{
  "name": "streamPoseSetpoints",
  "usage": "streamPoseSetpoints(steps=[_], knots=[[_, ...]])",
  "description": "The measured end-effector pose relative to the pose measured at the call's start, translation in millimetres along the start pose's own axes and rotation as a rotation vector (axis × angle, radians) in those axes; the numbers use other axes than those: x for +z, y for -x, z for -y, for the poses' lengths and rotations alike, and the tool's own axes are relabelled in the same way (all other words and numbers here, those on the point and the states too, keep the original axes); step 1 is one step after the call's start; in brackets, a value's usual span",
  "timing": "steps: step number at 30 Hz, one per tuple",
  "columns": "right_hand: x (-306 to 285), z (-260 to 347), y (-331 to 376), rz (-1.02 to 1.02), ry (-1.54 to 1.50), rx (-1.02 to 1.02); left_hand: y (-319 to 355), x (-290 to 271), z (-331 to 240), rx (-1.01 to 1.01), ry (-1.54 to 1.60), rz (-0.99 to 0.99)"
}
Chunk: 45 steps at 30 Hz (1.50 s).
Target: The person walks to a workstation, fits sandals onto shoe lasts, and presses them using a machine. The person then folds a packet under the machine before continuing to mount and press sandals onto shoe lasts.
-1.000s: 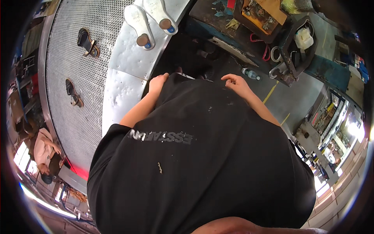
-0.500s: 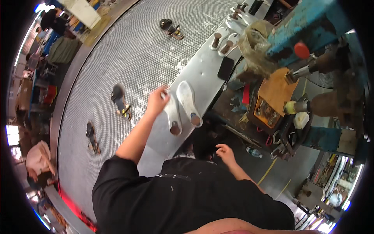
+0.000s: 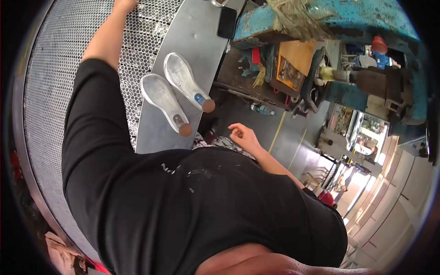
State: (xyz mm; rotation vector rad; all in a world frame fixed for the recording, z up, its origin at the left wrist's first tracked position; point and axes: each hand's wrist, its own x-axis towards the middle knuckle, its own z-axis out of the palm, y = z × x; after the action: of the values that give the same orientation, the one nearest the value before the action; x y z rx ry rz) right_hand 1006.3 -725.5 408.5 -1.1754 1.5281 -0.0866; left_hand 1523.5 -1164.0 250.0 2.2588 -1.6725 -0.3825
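- Sweeping from the left: a perforated metal mesh bed (image 3: pixel 68 68) curves up the left side, its honeycomb holes plain to see.
- Left arm in a black sleeve (image 3: pixel 87 123) stretches up across that mesh; the left hand (image 3: pixel 124 3) is cut by the top edge, so I cannot tell whether it is open or closed or has hold of anything.
- Next over, the smooth grey metal surface (image 3: pixel 201 50) runs alongside the mesh.
- Two silvery shoe soles lie side by side on it, heels toward the person: the left sole (image 3: pixel 161 101) straddles the seam between mesh and surface, the right sole (image 3: pixel 185 85) is just beside it with a blue mark near the heel. Each ends in a round brown heel tip. Neither hand touches them.
- A dark flat phone (image 3: pixel 227 22) rests further up the surface.
- Right hand (image 3: pixel 243 135) hangs off the surface's edge over the grey floor (image 3: pixel 247 114), fingers loosely curled, half open, gripping nothing, near the soles' heels but apart from them.
- Far right: a worn blue machine (image 3: pixel 348 27) and an orange tray (image 3: pixel 295 62) of clutter.
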Motion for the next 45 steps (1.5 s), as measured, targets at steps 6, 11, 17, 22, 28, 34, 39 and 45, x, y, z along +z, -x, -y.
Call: streamPoseSetpoints(steps=[6, 11, 17, 22, 28, 34, 39, 45], knots=[[24.9, 21.6, -40.0, -0.132, -0.031, -0.353, 213.5, -39.2, 35.9, -0.326, 0.383, -0.542], [50.2, 44.1, -91.3, -0.089, 0.083, -0.649, 327.8, -21.2, 25.8, -0.493, 0.096, -0.553], [47.3, 65.0, -102.4, -0.151, 0.054, -0.691, 352.2, -36.0, 14.5, -0.637, 0.078, -0.367], [1.4, 116.2, -6.9, 0.027, -0.247, -0.644, 374.0, -66.0, 10.9, -0.871, 1.996, -0.351], [-29.1, 135.2, 72.5, 0.232, -0.357, -0.979, 451.1, -114.8, -118.6, -0.339, 2.019, -0.015], [-48.8, 126.1, 71.3, 0.215, -0.424, -0.934, 430.2, -109.9, -213.6, -0.356, 2.14, 0.138], [-84.8, 97.2, 51.2, -0.112, -0.495, -0.925, 489.6, -72.8, -320.3, -0.017, 1.92, 0.211], [-122.2, 21.3, 75.0, -0.448, -0.125, -0.782, 489.3, -42.5, -379.9, 0.149, 1.693, 0.781]])
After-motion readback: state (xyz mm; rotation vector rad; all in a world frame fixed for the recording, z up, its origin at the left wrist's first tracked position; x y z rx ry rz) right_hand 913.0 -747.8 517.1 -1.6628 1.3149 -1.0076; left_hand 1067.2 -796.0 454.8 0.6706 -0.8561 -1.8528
